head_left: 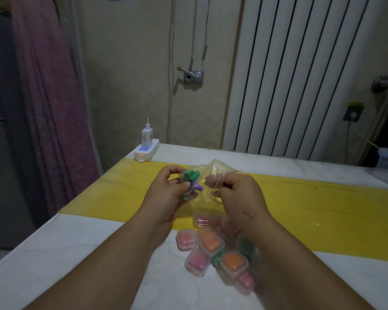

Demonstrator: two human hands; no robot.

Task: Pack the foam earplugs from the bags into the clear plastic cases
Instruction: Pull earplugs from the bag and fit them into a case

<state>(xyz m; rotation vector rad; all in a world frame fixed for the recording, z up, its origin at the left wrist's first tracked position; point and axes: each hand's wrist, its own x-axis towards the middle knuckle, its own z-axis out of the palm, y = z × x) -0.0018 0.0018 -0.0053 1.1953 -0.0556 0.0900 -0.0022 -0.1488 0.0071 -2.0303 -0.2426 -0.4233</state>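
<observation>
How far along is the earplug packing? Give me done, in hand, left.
Done: several closed cases with pink or orange earplugs lie piled on the table.
In hand: left hand holds green and purple earplugs; right hand holds the bag.
Left: casing those; the bag's contents are unclear.

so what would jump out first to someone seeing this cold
Two bare hands meet mid-frame over a yellow cloth strip: the left hand pinches green and purple foam earplugs, the right hand a clear plastic bag. Nearer, small clear cases of pink and orange plugs cluster on the white table.
</observation>
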